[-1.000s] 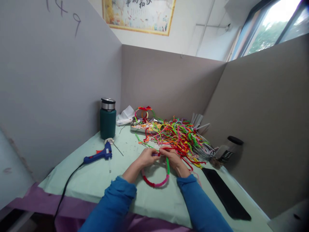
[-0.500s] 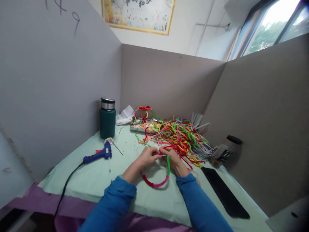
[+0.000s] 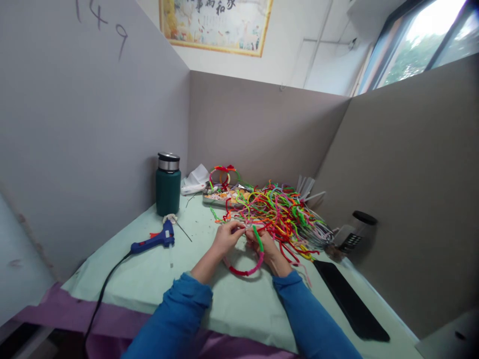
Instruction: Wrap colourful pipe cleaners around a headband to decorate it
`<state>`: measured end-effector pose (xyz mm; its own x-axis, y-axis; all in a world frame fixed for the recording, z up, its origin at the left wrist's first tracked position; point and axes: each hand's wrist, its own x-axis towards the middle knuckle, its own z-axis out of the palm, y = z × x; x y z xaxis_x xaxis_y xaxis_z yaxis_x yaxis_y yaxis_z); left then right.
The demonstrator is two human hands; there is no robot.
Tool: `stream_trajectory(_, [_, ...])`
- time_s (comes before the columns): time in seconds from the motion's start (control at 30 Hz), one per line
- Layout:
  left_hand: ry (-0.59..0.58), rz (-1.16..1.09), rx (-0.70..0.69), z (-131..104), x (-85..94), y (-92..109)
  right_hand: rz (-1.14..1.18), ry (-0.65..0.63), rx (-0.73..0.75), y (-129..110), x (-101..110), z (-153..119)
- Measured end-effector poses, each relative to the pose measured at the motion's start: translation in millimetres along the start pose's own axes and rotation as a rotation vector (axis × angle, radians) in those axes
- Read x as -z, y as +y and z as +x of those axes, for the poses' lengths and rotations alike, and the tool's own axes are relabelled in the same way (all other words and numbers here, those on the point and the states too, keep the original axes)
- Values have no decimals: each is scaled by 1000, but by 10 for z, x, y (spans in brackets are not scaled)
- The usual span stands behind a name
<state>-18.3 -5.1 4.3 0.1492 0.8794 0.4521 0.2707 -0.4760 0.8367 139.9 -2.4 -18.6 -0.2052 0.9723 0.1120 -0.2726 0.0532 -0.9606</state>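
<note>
Both hands work at a hoop (image 3: 244,273) wrapped in fuzzy pipe cleaner in green, pink and red, held tilted just above the table. My right hand (image 3: 268,249) is closed around its right side, by the green end, which sticks up past the fingers. With thumb and finger together, my left hand (image 3: 226,237) pinches a thin pale pipe cleaner (image 3: 248,227) at the hoop's top. The fingertips nearly meet there, so the exact join is hidden. Behind the hands spreads a tangled heap of coloured pipe cleaners (image 3: 288,207).
A blue glue gun (image 3: 153,241) with a black cord lies at left, near a green bottle (image 3: 168,187). At the back are a metal tray (image 3: 215,200), white tissue (image 3: 195,179) and a finished-looking ring piece (image 3: 224,174). At right lie a black slab (image 3: 350,299) and a tipped jar (image 3: 355,234).
The hoop has risen a little and tilted, its green end now standing higher between the hands. My left fingers have shifted slightly up, and a pale strand now shows at their tips.
</note>
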Motion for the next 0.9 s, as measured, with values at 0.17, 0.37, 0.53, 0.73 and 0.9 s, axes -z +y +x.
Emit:
stream_trajectory(0.17, [3,-18,94,26,-2,-80,-143,-9,58,33,-3,2])
stream_trajectory(0.37, [-35,-23,157,57,-30,-180,-258,-39,103,-11,-7,-30])
stream_trajectory(0.53, [-37,131,191,36,-4,-118,-317,-65,128,-71,-48,-67])
stream_trajectory(0.73, [-80,244,149,-9,35,3,-310,15,120,-62,-51,-82])
stream_trajectory(0.9, [-81,231,76,-17,5,-50,-188,52,80,-33,-53,-69])
